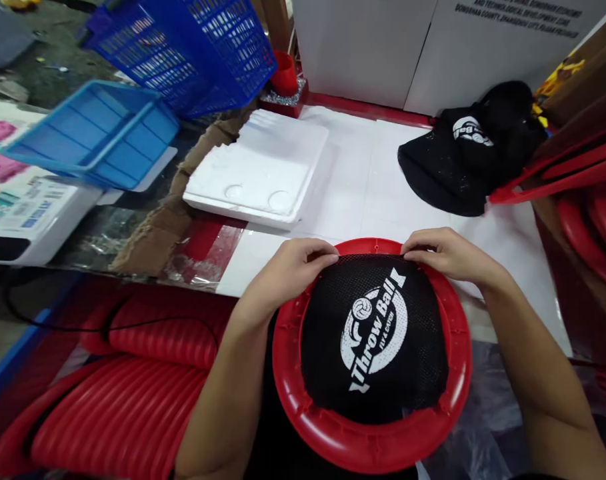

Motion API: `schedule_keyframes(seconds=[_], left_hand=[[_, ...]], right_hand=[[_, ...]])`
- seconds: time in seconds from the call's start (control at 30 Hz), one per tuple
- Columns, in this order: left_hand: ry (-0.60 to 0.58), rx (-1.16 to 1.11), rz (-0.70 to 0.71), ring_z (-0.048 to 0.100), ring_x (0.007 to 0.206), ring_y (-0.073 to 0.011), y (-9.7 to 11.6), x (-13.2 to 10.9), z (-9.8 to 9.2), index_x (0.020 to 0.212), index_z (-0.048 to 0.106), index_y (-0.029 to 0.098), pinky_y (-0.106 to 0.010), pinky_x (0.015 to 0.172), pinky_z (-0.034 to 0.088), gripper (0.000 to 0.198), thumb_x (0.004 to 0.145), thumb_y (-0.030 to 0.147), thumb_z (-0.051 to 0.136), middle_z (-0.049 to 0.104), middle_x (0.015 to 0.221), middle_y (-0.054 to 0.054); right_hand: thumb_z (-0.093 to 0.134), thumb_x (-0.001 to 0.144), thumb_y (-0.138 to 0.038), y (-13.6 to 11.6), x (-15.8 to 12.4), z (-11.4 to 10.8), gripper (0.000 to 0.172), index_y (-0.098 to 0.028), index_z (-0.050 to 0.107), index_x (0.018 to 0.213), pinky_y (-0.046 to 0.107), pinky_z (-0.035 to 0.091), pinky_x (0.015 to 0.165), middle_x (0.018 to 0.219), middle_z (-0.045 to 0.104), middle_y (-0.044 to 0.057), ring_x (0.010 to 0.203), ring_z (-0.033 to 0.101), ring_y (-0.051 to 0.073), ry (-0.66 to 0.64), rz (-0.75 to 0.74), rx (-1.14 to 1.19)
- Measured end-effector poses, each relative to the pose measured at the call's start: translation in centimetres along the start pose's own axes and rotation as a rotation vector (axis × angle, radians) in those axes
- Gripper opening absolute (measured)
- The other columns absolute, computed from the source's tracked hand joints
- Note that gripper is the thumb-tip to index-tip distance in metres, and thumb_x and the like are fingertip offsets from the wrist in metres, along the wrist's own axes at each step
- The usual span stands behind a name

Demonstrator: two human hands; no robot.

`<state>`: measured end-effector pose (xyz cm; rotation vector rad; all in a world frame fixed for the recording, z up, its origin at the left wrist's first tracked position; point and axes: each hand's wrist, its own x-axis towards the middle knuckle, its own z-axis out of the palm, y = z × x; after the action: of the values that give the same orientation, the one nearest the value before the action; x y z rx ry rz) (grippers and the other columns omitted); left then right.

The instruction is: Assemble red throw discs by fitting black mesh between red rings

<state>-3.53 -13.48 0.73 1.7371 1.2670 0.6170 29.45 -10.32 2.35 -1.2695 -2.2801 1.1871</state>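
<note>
A red plastic ring [290,373] leans against the near edge of the table, tilted toward me. Black mesh fabric [327,333] with a white "Throw Ball" print lies across its opening. At the ring's upper left, my left hand [303,263] pinches the mesh edge between thumb and fingers. Its counterpart, my right hand [440,253], pinches the mesh edge at the upper right. Between the two hands, a stretch of the red rim shows above the fabric. Whatever lies under the mesh is hidden.
A white foam block [263,167] lies on white paper [353,167]. More black printed mesh [447,153] is piled at the back right, beside red rings [590,220]. Blue baskets [97,133] stand at left. Stacked red rings [123,413] fill the lower left.
</note>
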Motion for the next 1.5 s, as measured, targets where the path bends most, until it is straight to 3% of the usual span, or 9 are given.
schedule_keyframes(seconds=[0.17,0.37,0.5,0.63,0.87,1.03,1.13,1.3,1.5], left_hand=[[0.075,0.020,0.017,0.074,0.097,-0.0206,-0.5,0.3,0.0,0.112,0.082,0.024,-0.034,0.089,0.057,0.021,0.097,0.034,0.071,0.083,0.106,-0.004],[0.114,0.204,0.140,0.073,0.096,-0.0200,-0.5,-0.4,-0.1,0.103,0.083,0.025,-0.035,0.093,0.056,0.016,0.099,0.032,0.069,0.082,0.104,-0.003],[0.053,0.103,0.050,0.071,0.087,-0.0186,-0.7,-0.7,-1.0,0.102,0.083,0.024,-0.031,0.083,0.058,0.016,0.095,0.035,0.073,0.082,0.099,-0.003],[-0.019,0.074,0.027,0.072,0.088,-0.0186,-0.6,-0.7,-1.4,0.103,0.081,0.022,-0.030,0.080,0.057,0.016,0.093,0.033,0.074,0.081,0.099,-0.004],[-0.001,0.461,0.260,0.070,0.105,-0.0248,0.6,-1.1,-0.7,0.116,0.079,0.022,-0.041,0.098,0.051,0.024,0.103,0.022,0.059,0.080,0.109,-0.007],[-0.009,0.268,0.118,0.072,0.101,-0.0203,0.6,-2.1,-1.0,0.115,0.078,0.024,-0.033,0.089,0.053,0.020,0.104,0.030,0.063,0.080,0.112,-0.003],[0.031,0.266,0.180,0.072,0.105,-0.0209,1.1,-1.6,-0.5,0.111,0.079,0.023,-0.034,0.095,0.052,0.018,0.104,0.032,0.065,0.081,0.111,-0.003],[-0.009,0.329,0.205,0.070,0.099,-0.0221,1.9,-0.1,0.9,0.100,0.080,0.021,-0.038,0.093,0.051,0.014,0.101,0.023,0.066,0.081,0.101,-0.003],[-0.032,0.114,0.088,0.071,0.086,-0.0181,1.0,0.7,0.7,0.096,0.079,0.021,-0.032,0.080,0.051,0.018,0.102,0.027,0.063,0.081,0.094,-0.001]], right_hand=[[0.058,0.101,-0.022,-0.6,-0.5,1.1,0.021,-0.025,0.079,0.101,0.036,0.053,0.085,0.102,0.080,0.004,0.093,0.073,0.022,0.082,-0.045,-0.140],[0.059,0.100,-0.020,-1.0,-0.4,2.2,0.021,-0.027,0.078,0.106,0.039,0.052,0.087,0.108,0.080,0.003,0.098,0.073,0.024,0.130,0.027,-0.145],[0.057,0.099,-0.016,-2.0,-0.8,2.7,0.023,-0.027,0.076,0.105,0.040,0.049,0.086,0.102,0.078,0.006,0.098,0.068,0.027,0.165,0.010,-0.326],[0.054,0.101,-0.019,-2.0,-0.4,2.0,0.022,-0.024,0.076,0.101,0.042,0.049,0.088,0.100,0.077,0.007,0.100,0.066,0.027,0.050,-0.030,-0.344],[0.059,0.101,-0.036,-2.4,1.5,1.8,0.022,-0.022,0.075,0.095,0.046,0.049,0.097,0.110,0.067,0.011,0.108,0.062,0.029,-0.012,-0.084,-0.274],[0.063,0.098,-0.032,-2.8,1.9,2.3,0.016,-0.021,0.071,0.091,0.041,0.048,0.092,0.103,0.068,0.006,0.097,0.064,0.023,0.022,-0.067,-0.069],[0.063,0.098,-0.033,-2.4,2.0,2.7,0.017,-0.021,0.072,0.090,0.039,0.047,0.091,0.102,0.067,0.005,0.094,0.063,0.021,0.058,-0.047,0.024],[0.060,0.100,-0.036,-1.8,2.0,3.8,0.020,-0.021,0.074,0.094,0.039,0.047,0.090,0.102,0.063,0.006,0.095,0.061,0.022,0.133,-0.001,0.056],[0.062,0.098,-0.037,-1.7,2.3,3.8,0.023,-0.021,0.075,0.088,0.039,0.047,0.086,0.098,0.062,0.005,0.090,0.061,0.021,0.105,0.041,0.051]])
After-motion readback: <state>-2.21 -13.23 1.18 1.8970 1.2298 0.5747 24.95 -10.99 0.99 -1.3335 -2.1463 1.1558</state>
